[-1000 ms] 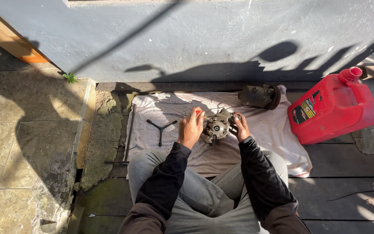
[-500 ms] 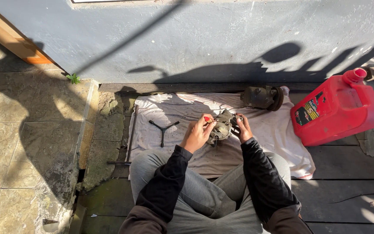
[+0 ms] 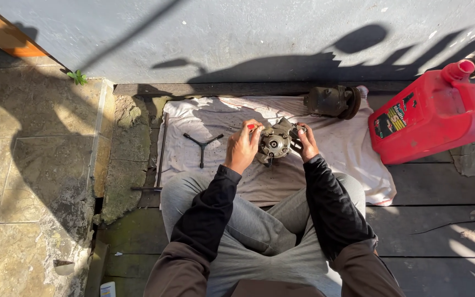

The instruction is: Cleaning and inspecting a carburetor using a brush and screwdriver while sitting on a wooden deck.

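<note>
I sit cross-legged on dark decking with a white cloth [image 3: 347, 143] spread in front of me. Both hands hold a grey metal machine part [image 3: 275, 142] with a round face, lifted just above the cloth. My left hand [image 3: 243, 147] grips its left side; a small red-tipped thing shows at my fingertips. My right hand [image 3: 306, 143] holds its right side from behind.
A black three-armed wrench [image 3: 202, 143] lies on the cloth to the left. A second dark machine part [image 3: 332, 101] sits at the cloth's far edge by the grey wall. A red plastic jug [image 3: 432, 113] stands at right. Stone paving lies at left.
The metal part has been turned and tilted between my hands, and my view has shifted slightly. Both hands have kept their hold.
</note>
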